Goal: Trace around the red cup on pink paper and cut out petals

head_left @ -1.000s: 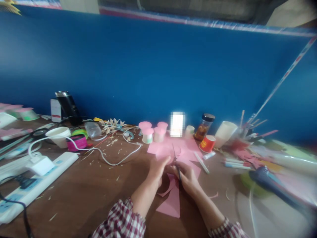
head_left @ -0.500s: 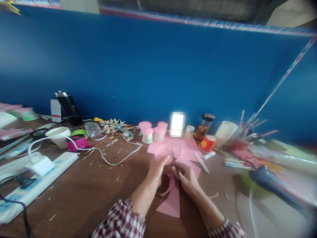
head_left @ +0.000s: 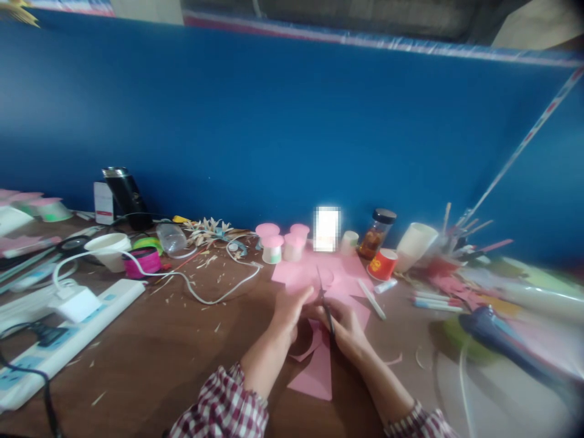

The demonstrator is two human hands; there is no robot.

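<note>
Your right hand (head_left: pixel 349 331): closed around scissors (head_left: pixel 329 317), blades pointing away over pink paper (head_left: pixel 351 275). Your left hand (head_left: pixel 286 313): beside them, thumb forward, fingers hidden; grip cannot be told. Beyond: black-lidded jar (head_left: pixel 368 241), amber contents; red cup (head_left: pixel 382 265), contents unseen. Hands: low, angled inward.

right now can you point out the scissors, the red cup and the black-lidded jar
Scissors (head_left: pixel 329 318): head view, on the dark handle.
Red cup (head_left: pixel 382 265): head view, on its side wall.
Black-lidded jar (head_left: pixel 371 239): head view, on its body below the lid.
</note>
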